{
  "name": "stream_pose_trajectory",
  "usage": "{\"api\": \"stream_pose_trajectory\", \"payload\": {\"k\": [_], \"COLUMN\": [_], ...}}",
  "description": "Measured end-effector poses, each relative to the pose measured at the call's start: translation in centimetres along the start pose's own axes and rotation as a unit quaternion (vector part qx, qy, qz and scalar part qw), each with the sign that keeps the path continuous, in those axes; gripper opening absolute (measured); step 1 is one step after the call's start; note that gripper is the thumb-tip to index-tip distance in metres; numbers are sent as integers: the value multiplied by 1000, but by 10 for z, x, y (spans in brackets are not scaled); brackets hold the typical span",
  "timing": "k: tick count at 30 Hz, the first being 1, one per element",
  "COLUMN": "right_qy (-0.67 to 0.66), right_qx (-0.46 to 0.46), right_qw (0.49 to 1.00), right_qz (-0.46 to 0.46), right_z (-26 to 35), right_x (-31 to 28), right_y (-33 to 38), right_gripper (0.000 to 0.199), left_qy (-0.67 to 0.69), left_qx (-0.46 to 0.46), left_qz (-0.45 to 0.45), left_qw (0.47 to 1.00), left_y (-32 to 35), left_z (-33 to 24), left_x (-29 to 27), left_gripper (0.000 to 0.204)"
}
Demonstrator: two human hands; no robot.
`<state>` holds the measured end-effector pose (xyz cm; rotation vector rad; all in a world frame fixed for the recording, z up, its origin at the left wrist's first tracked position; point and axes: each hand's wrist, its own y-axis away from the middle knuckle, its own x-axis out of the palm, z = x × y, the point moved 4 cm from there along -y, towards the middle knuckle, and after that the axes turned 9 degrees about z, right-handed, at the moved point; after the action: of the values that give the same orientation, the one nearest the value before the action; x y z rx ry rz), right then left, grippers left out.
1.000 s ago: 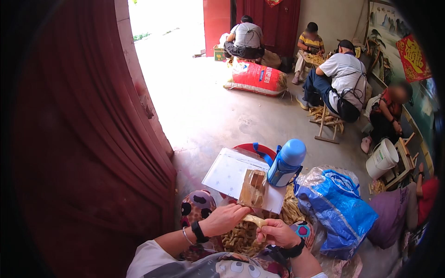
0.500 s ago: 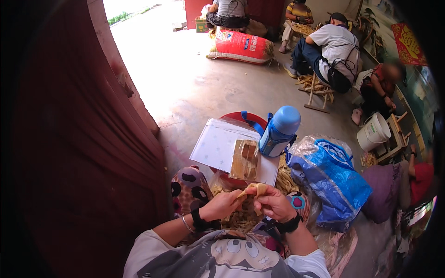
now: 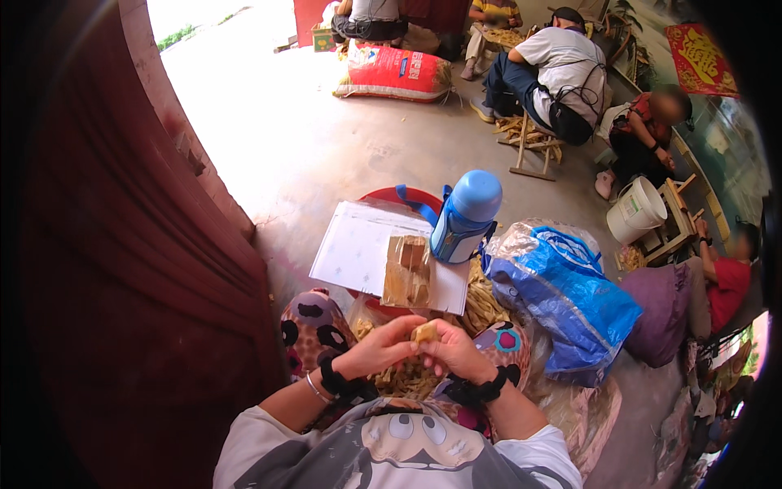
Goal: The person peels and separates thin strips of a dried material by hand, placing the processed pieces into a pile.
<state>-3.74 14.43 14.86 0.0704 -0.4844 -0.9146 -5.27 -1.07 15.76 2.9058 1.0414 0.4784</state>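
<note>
A pale tan, husk-like strip [image 3: 424,332], folded into a small compact bundle, sits between my two hands above my lap. My left hand [image 3: 383,346] pinches it from the left with fingers and thumb. From the right, my right hand [image 3: 458,350] grips the same bundle, fingers curled and its thumb near the left fingertips. Below my hands lies a heap of similar tan strips [image 3: 406,381], partly hidden by my wrists. More long tan strips [image 3: 486,301] lie beside my right knee.
Ahead, white sheets [image 3: 346,253], a clear-wrapped brown packet [image 3: 407,277] and a blue bottle [image 3: 468,213] rest on a red tub [image 3: 391,193]. A blue bag [image 3: 562,293] stands right. Further off are a red sack [image 3: 395,73], a white bucket [image 3: 636,210] and several seated people. A dark red door [image 3: 163,285] stands left.
The strip, earlier loosely bent with an end hanging down, is now folded into a tighter bundle. My hands have come closer together. The whole view has shifted slightly.
</note>
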Motion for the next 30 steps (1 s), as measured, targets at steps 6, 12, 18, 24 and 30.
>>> {"api": "stream_pose_trajectory", "payload": {"k": [6,12,18,24,30], "right_qy": [-11,-43,50,30,-89], "right_qx": [36,-25,-115,-47,-31], "right_qw": [999,998,974,985,985], "right_qz": [13,-45,-191,-161,-143], "right_z": [6,11,15,-9,-23], "right_x": [8,18,15,-7,-11], "right_y": [7,8,6,5,-1], "right_gripper": [24,26,27,20,14], "left_qy": [54,80,-8,-94,-247], "left_qx": [0,37,8,-61,23], "left_qz": [78,32,-71,-67,-98], "left_qw": [995,996,997,991,964], "left_y": [-2,-4,-4,1,6], "left_z": [8,0,-4,15,16], "left_x": [-3,-8,-14,-14,-14], "left_gripper": [48,38,30,12,12]}}
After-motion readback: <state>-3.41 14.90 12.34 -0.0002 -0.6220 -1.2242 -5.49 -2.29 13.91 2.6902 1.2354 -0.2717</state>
